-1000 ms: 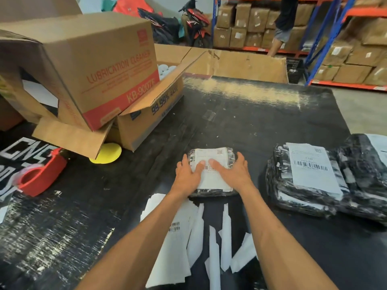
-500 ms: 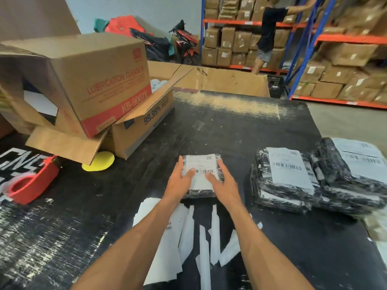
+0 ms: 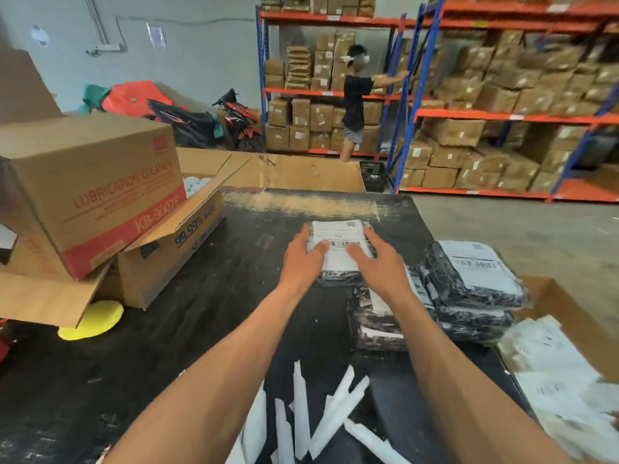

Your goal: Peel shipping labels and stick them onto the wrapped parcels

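Head view. A wrapped parcel (image 3: pixel 338 262) in black film lies flat near the middle of the dark bench (image 3: pixel 167 346), toward its far edge. A white shipping label (image 3: pixel 340 242) with a barcode covers most of its top face.

Left hand (image 3: pixel 301 262): grip open, fingers straight, lying flat on the left part of the label and parcel, thumb reaching across the label's lower half. Right hand (image 3: pixel 378 262): grip likewise open, fingers spread and extended over the right part of the parcel, thumb on the label just below the barcode. Neither grip closes round anything; both rest or press on the top face.

Labelled parcels (image 3: pixel 469 289), also in black film, are stacked at the right edge of the bench, just beside the right forearm; one more parcel (image 3: pixel 375 316) lies partly under that forearm.

White backing strips (image 3: pixel 321 413) lie scattered at the near edge between the forearms. A loose sheaf of label sheets (image 3: pixel 552 373) sits at the near right corner, blurred.

At the left edge: two cardboard boxes, the upper box (image 3: pixel 93 189) tilted on the open lower box (image 3: pixel 167 249). A yellow disc (image 3: pixel 90 321) lies in front of them.
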Action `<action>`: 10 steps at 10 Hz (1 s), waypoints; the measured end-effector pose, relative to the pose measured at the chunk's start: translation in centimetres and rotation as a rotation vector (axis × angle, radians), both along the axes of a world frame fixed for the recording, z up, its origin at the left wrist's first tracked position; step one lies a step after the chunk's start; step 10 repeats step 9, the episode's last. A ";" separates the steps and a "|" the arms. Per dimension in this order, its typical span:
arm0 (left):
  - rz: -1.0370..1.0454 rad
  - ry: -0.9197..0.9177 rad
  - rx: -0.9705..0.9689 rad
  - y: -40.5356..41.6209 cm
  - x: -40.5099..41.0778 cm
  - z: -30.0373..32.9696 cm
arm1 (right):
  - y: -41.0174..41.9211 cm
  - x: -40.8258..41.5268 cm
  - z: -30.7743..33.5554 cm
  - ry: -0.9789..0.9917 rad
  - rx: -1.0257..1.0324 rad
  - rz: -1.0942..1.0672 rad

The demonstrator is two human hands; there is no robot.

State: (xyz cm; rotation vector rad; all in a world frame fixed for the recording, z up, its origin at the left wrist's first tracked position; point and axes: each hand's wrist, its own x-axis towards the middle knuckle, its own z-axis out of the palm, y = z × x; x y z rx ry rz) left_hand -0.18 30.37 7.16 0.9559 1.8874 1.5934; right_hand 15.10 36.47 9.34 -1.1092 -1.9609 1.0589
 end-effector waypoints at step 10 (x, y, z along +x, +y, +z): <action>-0.193 -0.025 0.049 0.1 10.1 -4.1 | 0.8 10.9 -6.5 -0.319 0.706 -0.247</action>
